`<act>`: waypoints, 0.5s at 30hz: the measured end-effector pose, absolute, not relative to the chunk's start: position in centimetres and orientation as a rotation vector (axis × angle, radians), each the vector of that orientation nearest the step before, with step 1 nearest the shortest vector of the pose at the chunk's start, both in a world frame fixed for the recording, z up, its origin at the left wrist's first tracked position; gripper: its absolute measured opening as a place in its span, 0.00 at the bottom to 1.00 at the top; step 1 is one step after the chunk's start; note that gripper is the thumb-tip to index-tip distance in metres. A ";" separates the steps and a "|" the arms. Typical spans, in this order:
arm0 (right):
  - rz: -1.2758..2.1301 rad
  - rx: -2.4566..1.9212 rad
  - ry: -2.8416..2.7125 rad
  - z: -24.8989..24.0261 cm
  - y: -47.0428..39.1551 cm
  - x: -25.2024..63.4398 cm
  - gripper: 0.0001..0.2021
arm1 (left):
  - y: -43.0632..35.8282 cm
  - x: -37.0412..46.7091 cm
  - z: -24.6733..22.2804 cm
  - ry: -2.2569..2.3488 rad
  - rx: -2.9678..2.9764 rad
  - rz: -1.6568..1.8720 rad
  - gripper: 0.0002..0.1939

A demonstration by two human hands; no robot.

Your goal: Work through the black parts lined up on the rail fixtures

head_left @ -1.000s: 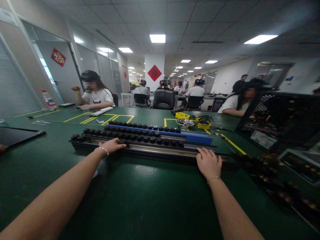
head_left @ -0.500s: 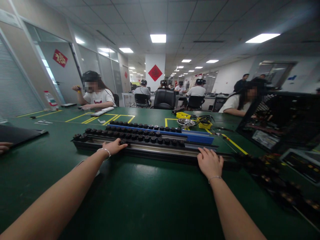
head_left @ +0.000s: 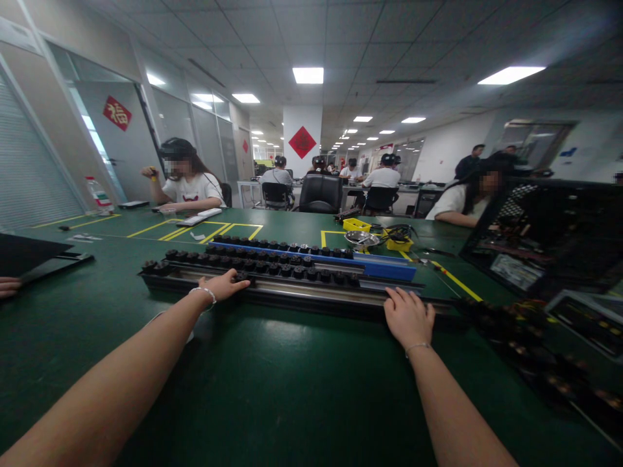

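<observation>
A long black rail (head_left: 311,299) with a metal-coloured channel lies across the green table in front of me. My left hand (head_left: 220,285) is at its left half, forefinger and thumb closed around a small black socket-like module (head_left: 241,277) in the channel; the other fingers are partly hidden. Further right, my right hand (head_left: 409,314) lies across the rail, its fingers bent over the far edge. Rows of similar round black modules (head_left: 292,269) sit in rails just behind. Farther back is a blue rail (head_left: 384,267), also carrying several modules.
Loose black modules (head_left: 530,350) lie in a heap at the right, near an open computer case (head_left: 525,233). Beyond the rails are a metal bowl (head_left: 361,239) and a yellow tray (head_left: 356,224). Another person's hand (head_left: 8,287) is beside a black panel (head_left: 29,256) at left.
My left hand has shifted very slightly right along the rail with the module. My right hand has not visibly moved. At the left, the black panel has been raised.
</observation>
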State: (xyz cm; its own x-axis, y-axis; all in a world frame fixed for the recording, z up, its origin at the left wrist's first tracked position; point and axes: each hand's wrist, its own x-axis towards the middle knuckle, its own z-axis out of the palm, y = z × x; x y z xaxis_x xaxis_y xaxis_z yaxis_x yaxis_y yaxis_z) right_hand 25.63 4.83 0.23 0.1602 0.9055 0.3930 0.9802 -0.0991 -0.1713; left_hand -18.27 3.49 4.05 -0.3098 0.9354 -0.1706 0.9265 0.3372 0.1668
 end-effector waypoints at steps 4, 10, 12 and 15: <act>-0.277 -2.050 -1.786 0.1 4.9 25.7 0.22 | 3.6 -18.5 3.9 2.359 1.686 0.056 0.36; -0.229 -2.064 -1.795 0.3 4.9 25.7 0.23 | 3.6 -18.5 3.9 2.357 1.699 0.054 0.37; -0.223 -2.073 -1.799 0.4 4.9 25.7 0.23 | 3.6 -18.6 3.9 2.356 1.702 0.050 0.38; -0.219 -2.077 -1.805 0.5 4.8 25.7 0.23 | 3.7 -18.6 3.8 2.354 1.701 0.045 0.39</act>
State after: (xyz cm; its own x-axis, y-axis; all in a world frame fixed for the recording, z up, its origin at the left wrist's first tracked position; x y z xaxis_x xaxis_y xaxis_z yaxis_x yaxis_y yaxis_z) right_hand 25.66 4.82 0.47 0.1635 0.9191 0.3584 0.9781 -0.1036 -0.1804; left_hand -18.61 3.73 3.79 -0.2958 0.9395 -0.1730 0.9322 0.3234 0.1624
